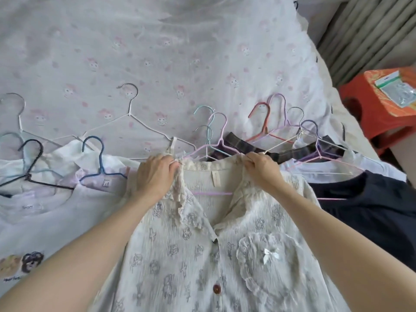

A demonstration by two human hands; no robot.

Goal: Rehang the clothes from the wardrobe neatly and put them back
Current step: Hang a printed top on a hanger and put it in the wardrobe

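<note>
A cream lace-collared blouse [202,244] with a grey print, a brown button and a lace heart pocket lies flat in front of me on the bed. A pink hanger [212,193] sits inside its neck, its hook pointing away from me. My left hand [155,174] pinches the blouse's left shoulder at the collar. My right hand [262,171] pinches the right shoulder. Both hands are closed on the fabric over the hanger's arms.
White tops on dark and blue hangers [99,167] lie to the left. A navy garment [371,212], a plaid piece and several coloured hangers [265,122] lie to the right. A white empty hanger [129,109] rests on the patterned bedsheet [180,52]. A red stool [378,109] stands at right.
</note>
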